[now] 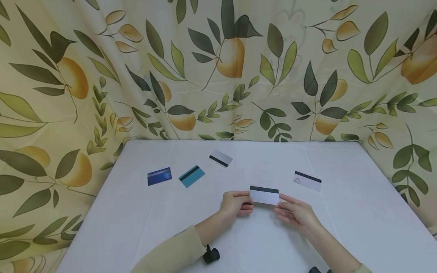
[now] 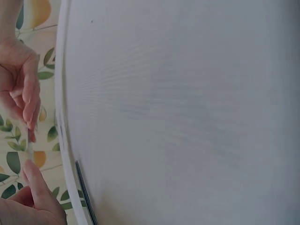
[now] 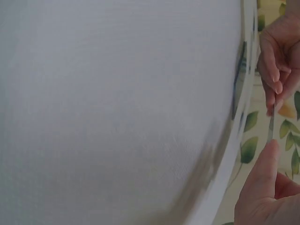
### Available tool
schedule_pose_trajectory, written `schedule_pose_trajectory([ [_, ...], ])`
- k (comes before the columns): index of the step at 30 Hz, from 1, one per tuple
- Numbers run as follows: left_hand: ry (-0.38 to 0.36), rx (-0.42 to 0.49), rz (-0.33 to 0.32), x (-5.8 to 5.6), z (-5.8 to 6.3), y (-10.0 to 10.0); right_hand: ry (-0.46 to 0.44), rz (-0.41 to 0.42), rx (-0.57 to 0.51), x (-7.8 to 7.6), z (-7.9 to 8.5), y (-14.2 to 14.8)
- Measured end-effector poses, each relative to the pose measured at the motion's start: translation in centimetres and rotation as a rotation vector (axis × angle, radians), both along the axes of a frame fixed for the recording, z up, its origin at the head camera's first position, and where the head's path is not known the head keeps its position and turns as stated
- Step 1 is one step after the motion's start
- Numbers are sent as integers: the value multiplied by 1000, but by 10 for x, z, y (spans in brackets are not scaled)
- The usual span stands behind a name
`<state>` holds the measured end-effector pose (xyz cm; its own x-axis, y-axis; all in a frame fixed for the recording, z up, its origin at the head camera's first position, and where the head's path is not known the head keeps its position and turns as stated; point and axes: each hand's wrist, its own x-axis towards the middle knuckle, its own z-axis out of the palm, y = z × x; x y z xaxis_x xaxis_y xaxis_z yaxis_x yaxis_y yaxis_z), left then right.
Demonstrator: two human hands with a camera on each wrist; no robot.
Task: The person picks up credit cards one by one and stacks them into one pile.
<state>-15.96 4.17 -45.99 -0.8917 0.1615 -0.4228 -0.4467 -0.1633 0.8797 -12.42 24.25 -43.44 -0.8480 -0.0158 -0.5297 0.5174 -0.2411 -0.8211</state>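
Observation:
A white card (image 1: 264, 197) with a black stripe along its upper part is held up between the two hands, striped face toward the head camera. My left hand (image 1: 237, 203) pinches its left end. At the opposite end, the thumb and fingers of my right hand (image 1: 297, 214) grip the right edge. Both wrist views show the card almost edge-on, as a thin strip (image 2: 30, 149) between the fingertips of the two hands. In the right wrist view, my right hand (image 3: 265, 194) is lower right and my left hand (image 3: 281, 63) is above it.
On the white-covered table (image 1: 164, 227) lie a dark blue card (image 1: 159, 177), a teal striped card (image 1: 192, 177) and a white striped card (image 1: 222, 156), left of and beyond the hands. Another white striped card (image 1: 308, 182) lies to the right. A fruit-patterned curtain (image 1: 218, 94) hangs behind.

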Motion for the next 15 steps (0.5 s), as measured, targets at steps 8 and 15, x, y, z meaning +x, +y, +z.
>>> schedule_pose_trajectory([
  [8, -9, -44, 12, 8, -2, -16, -7, 7, 65, 3, -6, -17],
  [15, -9, -34, 35, 11, -5, -28, -13, 1, 81, 2, -9, -31],
])
